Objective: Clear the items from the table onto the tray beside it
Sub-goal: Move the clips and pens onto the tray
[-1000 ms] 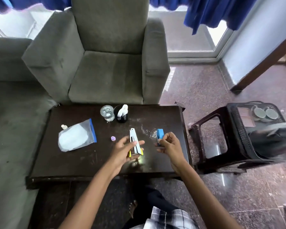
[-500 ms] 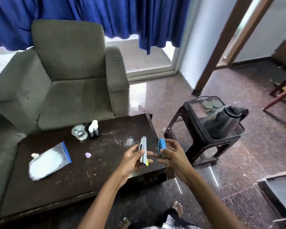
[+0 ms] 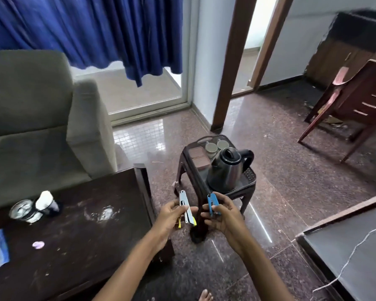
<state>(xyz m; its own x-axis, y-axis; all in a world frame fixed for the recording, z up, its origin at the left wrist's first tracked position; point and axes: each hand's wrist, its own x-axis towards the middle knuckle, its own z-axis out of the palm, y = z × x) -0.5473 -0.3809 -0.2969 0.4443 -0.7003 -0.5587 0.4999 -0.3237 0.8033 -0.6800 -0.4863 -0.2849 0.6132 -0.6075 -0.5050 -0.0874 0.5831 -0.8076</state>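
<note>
Head view: I see the left hand point(image 3: 169, 216) gripping a yellow stapler point(image 3: 186, 208). The right hand point(image 3: 223, 216) pinches a blue stapler point(image 3: 212, 203), both short of the tray point(image 3: 249, 178).

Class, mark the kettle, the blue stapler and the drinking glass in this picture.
kettle point(image 3: 224, 171): head view, on its steel body.
blue stapler point(image 3: 210, 202): head view, on its blue upper arm.
drinking glass point(image 3: 22, 211): head view, on its clear side wall.

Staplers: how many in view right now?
2. A silver stapler in the left hand, a blue stapler in the right hand, both held over the floor between table and tray. None visible elsewhere; part of the table is cut off.
</note>
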